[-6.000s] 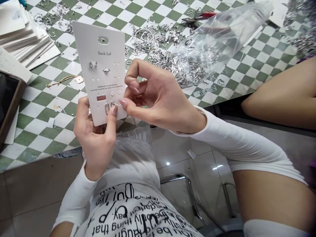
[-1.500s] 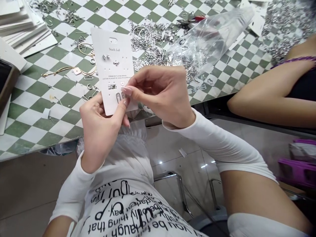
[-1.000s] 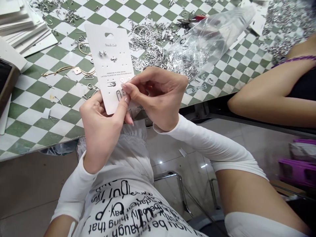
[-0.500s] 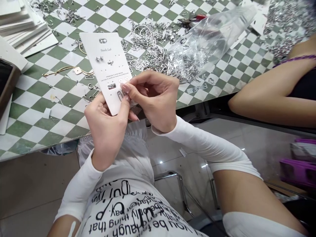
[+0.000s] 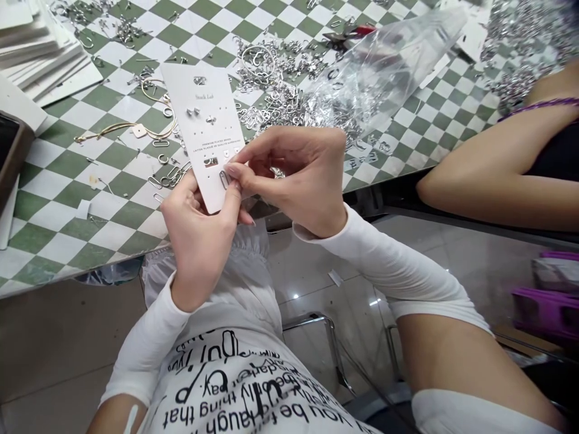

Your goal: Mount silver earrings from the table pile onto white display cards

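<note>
A white printed card [image 5: 212, 132] with small silver earrings on it is held tilted above the table edge. My left hand [image 5: 201, 226] grips its lower end, thumb across the front and fingers behind. Near the card's lower right, a silver paperclip-shaped piece [image 5: 223, 179] lies against the front by my left thumb. My right hand [image 5: 294, 172] is closed in a pinch at the card's right edge, its thumb and index finger beside that piece. Whatever sits between those fingertips is hidden.
Silver jewelry parts [image 5: 280, 90] lie heaped behind the hands, next to a clear plastic bag [image 5: 384, 72] and red-handled pliers [image 5: 362, 30]. White cards [image 5: 40, 48] are stacked at the left. Another person's arm [image 5: 488, 175] rests at the right edge.
The card and my left hand have shifted slightly right. My right hand has moved a little right and turned, its fingertips still at the card's lower right.
</note>
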The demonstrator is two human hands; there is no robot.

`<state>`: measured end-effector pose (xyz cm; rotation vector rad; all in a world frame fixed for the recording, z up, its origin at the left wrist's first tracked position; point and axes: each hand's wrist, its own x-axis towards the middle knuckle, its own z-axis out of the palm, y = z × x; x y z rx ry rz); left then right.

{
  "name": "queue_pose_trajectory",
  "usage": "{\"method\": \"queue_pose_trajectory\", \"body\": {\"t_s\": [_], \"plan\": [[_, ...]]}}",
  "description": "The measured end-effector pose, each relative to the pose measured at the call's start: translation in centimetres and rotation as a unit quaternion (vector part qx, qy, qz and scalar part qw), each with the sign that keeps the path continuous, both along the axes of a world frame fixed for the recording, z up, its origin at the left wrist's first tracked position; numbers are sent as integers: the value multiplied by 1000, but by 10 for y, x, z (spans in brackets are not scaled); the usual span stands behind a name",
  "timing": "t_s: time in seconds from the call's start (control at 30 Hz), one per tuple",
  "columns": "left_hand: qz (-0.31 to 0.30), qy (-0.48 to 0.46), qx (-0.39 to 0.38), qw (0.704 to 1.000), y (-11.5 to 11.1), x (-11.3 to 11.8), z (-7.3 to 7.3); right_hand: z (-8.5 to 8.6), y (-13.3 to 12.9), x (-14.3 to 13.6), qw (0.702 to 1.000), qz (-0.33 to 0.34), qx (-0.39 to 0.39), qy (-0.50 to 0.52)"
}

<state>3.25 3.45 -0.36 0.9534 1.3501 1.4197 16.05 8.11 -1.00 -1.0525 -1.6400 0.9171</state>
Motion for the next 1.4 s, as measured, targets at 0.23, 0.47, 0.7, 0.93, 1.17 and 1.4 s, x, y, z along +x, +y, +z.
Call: {"method": "queue_pose_trajectory", "body": {"t_s": [0.23,0.47,0.7,0.93,1.17,1.4], "plan": [[-18,-18,1,1000,0,1,-2,1,-6,4,998,12,47,-38],[1,0,27,1000,0,2,-6,-10,-10,4,976,-25,199,-89],[20,67,62,996,1,0,-8,-20,-12,6,915,-23,362,-175],[13,35,57,998,0,-5,-8,-24,-8,15,907,5,341,-248],[-10,22,56,998,-7,-11,2,-6,-10,16,933,10,309,-185],[-30,16,48,998,-15,-24,6,5,-15,3,995,67,-28,66]]}}
